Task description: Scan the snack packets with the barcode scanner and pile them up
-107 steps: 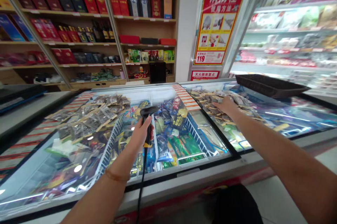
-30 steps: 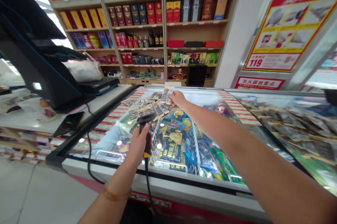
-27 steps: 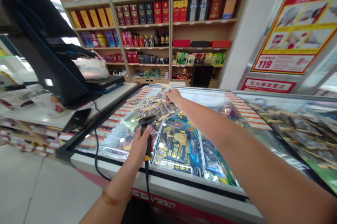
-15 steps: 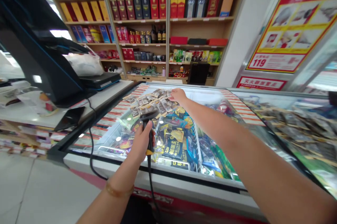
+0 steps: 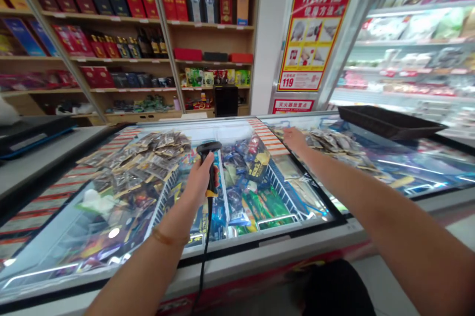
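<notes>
My left hand [image 5: 203, 170] is wrapped round the handle of a black handheld barcode scanner [image 5: 210, 147], whose cable runs down over the freezer's front edge. It is held above the glass top of a chest freezer [image 5: 237, 261]. Stretched out to the right, my right hand [image 5: 296, 138] is at the left end of a pile of small flat packets [image 5: 337, 145]. Its fingers look curled together, but blur hides what is in them. A second pile of similar brown-and-clear packets [image 5: 148, 160] lies on the glass, left of the scanner.
Under the glass, wire baskets [image 5: 276, 184] hold colourful bags. A black tray [image 5: 389, 123] sits on the freezer at the right. Boxed goods line the shelves [image 5: 122, 61] behind. At the far left stands a counter with a black flat device [image 5: 33, 132].
The view has swung to the right. My right hand has moved from the left packet pile to the right one. My left hand still holds the scanner, now right of the left pile.
</notes>
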A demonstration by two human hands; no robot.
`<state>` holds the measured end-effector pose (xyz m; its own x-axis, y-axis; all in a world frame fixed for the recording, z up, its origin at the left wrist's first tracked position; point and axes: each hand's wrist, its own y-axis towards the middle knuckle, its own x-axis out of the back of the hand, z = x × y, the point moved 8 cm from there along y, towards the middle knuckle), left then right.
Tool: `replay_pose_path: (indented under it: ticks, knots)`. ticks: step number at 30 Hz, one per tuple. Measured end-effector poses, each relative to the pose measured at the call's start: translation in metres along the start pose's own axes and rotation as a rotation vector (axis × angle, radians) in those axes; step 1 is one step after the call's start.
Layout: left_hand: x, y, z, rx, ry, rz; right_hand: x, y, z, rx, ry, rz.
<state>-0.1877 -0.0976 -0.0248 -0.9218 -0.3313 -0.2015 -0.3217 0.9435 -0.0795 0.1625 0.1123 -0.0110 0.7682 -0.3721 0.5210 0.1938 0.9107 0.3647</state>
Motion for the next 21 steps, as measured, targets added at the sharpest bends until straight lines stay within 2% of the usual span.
replay_pose_path:
  ticks: [3,6,10,13,15,17,21]
  knots:
    - [-0.02,0.004,0.007,-0.068,-0.012,0.026,0.073,0.013,-0.037,0.001,-0.299,-0.119]
    - [-0.023,0.001,0.018,-0.104,0.051,0.051,0.117,0.016,-0.067,0.018,-0.579,-0.161]
    - [-0.01,-0.002,0.028,-0.051,0.108,0.048,0.143,0.015,-0.095,0.011,-0.758,-0.187]
    - [-0.003,0.0,0.028,-0.031,0.092,0.016,0.147,0.017,-0.088,0.089,-0.782,-0.275]
    - [-0.002,0.002,0.029,-0.03,0.081,0.007,0.136,0.018,-0.064,0.22,-0.737,-0.345]
    - [-0.002,0.003,0.03,-0.034,0.08,0.006,0.104,0.013,-0.028,0.42,-0.628,-0.312]
    - [0.0,0.003,0.032,-0.043,0.076,0.012,-0.007,-0.03,0.048,0.835,-0.34,0.0]
